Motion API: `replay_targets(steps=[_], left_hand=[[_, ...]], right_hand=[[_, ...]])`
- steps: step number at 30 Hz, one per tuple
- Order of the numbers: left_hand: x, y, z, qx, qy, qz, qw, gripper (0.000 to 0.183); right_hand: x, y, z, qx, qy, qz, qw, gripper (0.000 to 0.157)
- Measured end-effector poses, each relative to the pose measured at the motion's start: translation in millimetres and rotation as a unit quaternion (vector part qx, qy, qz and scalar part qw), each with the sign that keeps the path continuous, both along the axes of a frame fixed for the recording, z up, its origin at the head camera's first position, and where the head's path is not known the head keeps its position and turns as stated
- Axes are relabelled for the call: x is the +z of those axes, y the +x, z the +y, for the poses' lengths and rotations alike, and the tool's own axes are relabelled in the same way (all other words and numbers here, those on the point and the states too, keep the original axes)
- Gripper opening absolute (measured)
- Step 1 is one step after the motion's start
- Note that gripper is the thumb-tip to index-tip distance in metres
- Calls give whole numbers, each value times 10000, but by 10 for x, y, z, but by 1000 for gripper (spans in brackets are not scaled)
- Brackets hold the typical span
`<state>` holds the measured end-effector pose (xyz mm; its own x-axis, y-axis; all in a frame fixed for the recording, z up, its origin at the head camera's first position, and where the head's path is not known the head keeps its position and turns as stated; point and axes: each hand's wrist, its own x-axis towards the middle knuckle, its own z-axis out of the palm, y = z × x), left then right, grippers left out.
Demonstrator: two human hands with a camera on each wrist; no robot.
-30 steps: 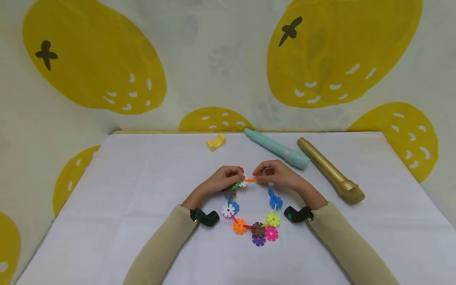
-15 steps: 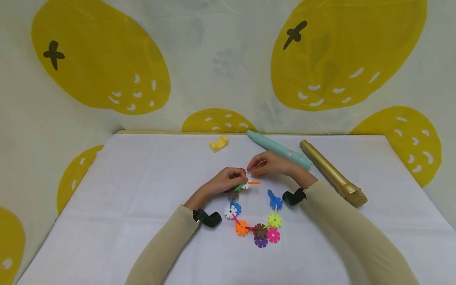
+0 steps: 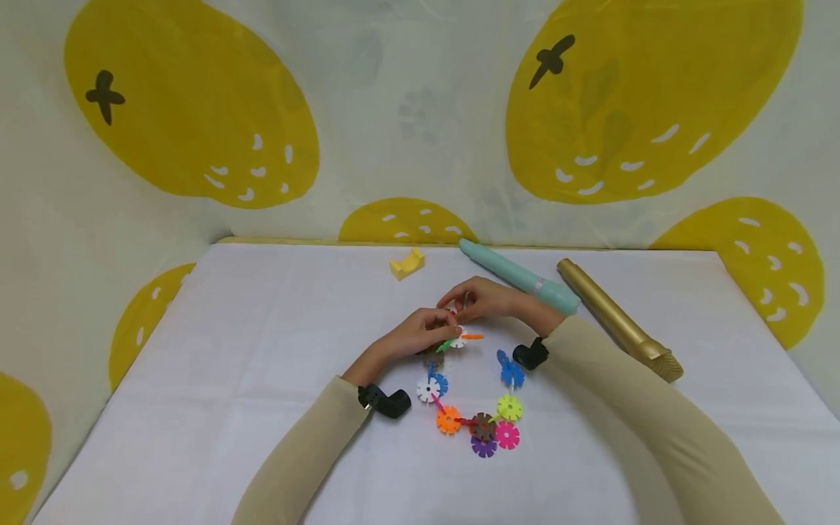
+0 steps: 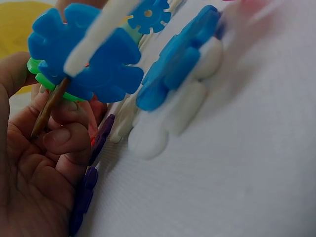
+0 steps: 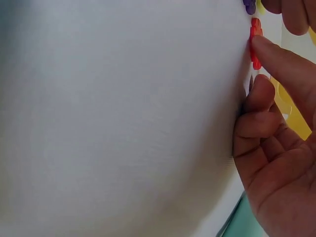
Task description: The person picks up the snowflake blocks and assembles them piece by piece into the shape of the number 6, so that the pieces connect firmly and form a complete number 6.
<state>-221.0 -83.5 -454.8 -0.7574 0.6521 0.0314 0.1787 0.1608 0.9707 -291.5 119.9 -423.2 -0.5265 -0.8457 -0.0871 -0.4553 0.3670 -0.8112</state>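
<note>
Plastic chain (image 3: 443, 417), left hand (image 3: 415, 334) gripping
Tugging could unlink it; right hand (image 3: 488, 299) touches red disc (image 5: 256, 28), grip unclear.

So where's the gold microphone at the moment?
In the head view, the gold microphone lies slantwise on the right side of the white table, just right of the mint-green microphone and beyond the person's right sleeve.

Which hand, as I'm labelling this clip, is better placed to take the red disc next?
Probably the right hand: its fingers are at the red disc, while the left hand holds the linked discs.
</note>
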Motion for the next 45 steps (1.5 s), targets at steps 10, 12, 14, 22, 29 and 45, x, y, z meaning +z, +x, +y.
replay_targets(steps=[10,12,14,22,29,45], left_hand=[[17,3,26,58,-155,-187,9997,16],[9,0,20,53,-142,-224,9996,17],[7,-1,12,53,-129,-211,9997,17],[10,-10,-6,68,-348,-191,9992,18],[-6,-12,12,86,-312,-115,9994,17],[-11,-12,23,173,-405,81,9990,16]], right_hand=[[26,77,99,-643,198,-436,9968,19],[22,96,131,-820,179,-637,9944,18],[16,118,167,-1017,133,-811,9914,17],[9,242,324,-1510,96,-939,9840,25],[15,368,473,-1656,62,-976,9813,25],[-44,550,691,-2051,-349,-1463,9671,29]])
